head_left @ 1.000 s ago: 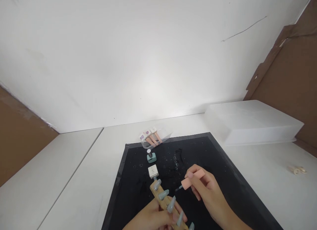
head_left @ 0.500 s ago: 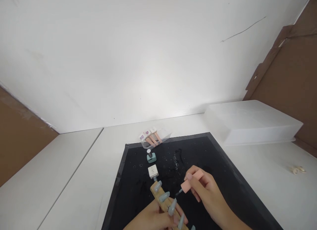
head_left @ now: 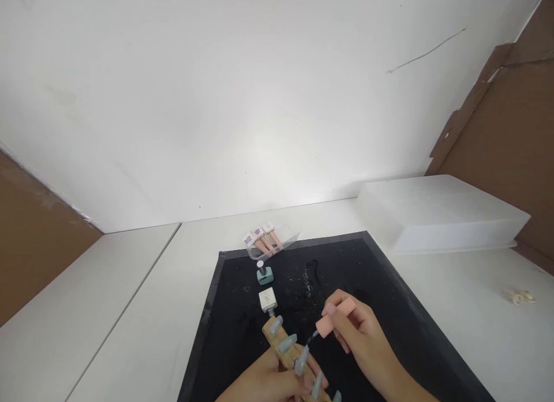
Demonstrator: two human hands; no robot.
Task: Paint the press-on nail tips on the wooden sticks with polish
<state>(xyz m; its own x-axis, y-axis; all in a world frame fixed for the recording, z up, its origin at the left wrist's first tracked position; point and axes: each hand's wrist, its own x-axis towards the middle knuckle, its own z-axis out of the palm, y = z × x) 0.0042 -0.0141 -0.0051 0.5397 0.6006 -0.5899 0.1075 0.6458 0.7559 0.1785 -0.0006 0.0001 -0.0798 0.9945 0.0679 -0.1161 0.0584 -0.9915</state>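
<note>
At the bottom of the view, my left hand (head_left: 277, 376) is wrapped round a wooden nail-tip stand (head_left: 281, 334). Several grey-blue false nails (head_left: 287, 343) stick up along its length. In my right hand (head_left: 357, 335), thumb and fingers pinch the peach cap of a nail polish brush (head_left: 328, 323). Its dark bristles touch or nearly touch the tip of a middle false nail (head_left: 301, 361). Just beyond the stand's far end lies a white square polish bottle (head_left: 268, 300), its neck towards the stand. The near end of the stand runs out of view.
A small green bottle holder (head_left: 265, 276) with a dark-stemmed, white-topped piece sits farther back on the black mat (head_left: 346, 269). Behind it, a clear tray (head_left: 291, 240) holds several peach-capped bottles (head_left: 273, 237). A white box (head_left: 450, 211) stands right, with small cream-coloured pieces (head_left: 519, 297) nearer.
Both hands, the stand and the bottles stay almost in place. The brush tip has shifted very slightly at the middle false nail.
</note>
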